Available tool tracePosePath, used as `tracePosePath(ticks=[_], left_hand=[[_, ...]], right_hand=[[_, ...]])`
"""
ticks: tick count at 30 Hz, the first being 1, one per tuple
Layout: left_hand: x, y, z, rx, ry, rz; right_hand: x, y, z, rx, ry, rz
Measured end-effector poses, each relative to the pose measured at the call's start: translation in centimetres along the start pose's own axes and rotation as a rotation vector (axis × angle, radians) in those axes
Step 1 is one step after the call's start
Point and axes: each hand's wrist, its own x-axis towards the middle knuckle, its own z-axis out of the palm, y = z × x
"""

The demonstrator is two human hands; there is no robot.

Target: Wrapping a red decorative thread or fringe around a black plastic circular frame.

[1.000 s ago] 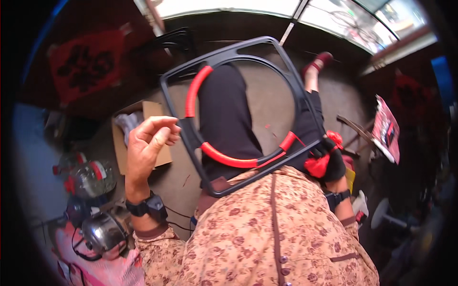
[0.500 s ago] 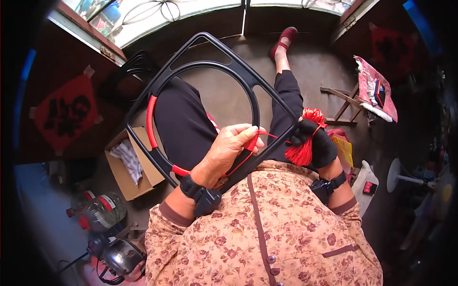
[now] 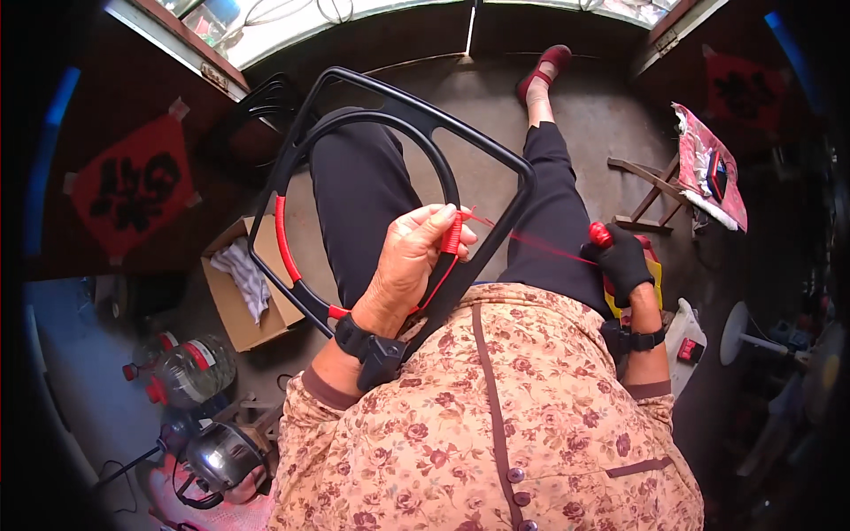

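A black frame (image 3: 482, 144), roughly square with a round ring inside, leans over my lap. My bare left hand (image 3: 400, 258) is closed on the ring's right side, pinching the tight coils of red cord (image 3: 452, 235) wound there. Other red wrapping (image 3: 286, 239) covers part of the ring's left side. My right hand (image 3: 625, 265), in a black glove, is closed around a bundle of red cord (image 3: 600, 234); most of the bundle is hidden by the fist. Between the hands a thin red strand (image 3: 540, 242) runs across, blurred by motion.
A wooden folding stool (image 3: 651, 195) with a pink cover stands at right. On the left are a cardboard box (image 3: 232, 305) holding striped cloth, large clear bottles (image 3: 197, 372) and a metal kettle (image 3: 221, 460). A white fan (image 3: 733, 334) is at far right.
My right hand has moved out to the right, away from the frame, drawing the red strand longer. The frame has tilted, while my left hand keeps its hold on the ring.
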Motion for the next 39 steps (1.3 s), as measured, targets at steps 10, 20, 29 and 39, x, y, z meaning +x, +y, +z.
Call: tracePosePath(ticks=[10, 20, 29, 39], left_hand=[[0.1, -0.8, 1.7, 0.073, -0.114, -0.206], [0.4, -2.3, 1.7, 0.016, -0.243, -0.155], [0.9, -3.2, 0.7, 0.038, -0.197, -0.044], [0.3, -1.3, 1.1, 0.11, -0.132, -0.072]], right_hand=[[3.7, -6.6, 2.9, 0.242, 0.275, -0.3], [3.5, -14.7, 8.1, 1.526, -0.783, 0.009], [2.7, -16.0, 8.3, 1.684, -0.882, 0.095], [3.6, -11.5, 7.4, 1.278, -0.661, -0.147]])
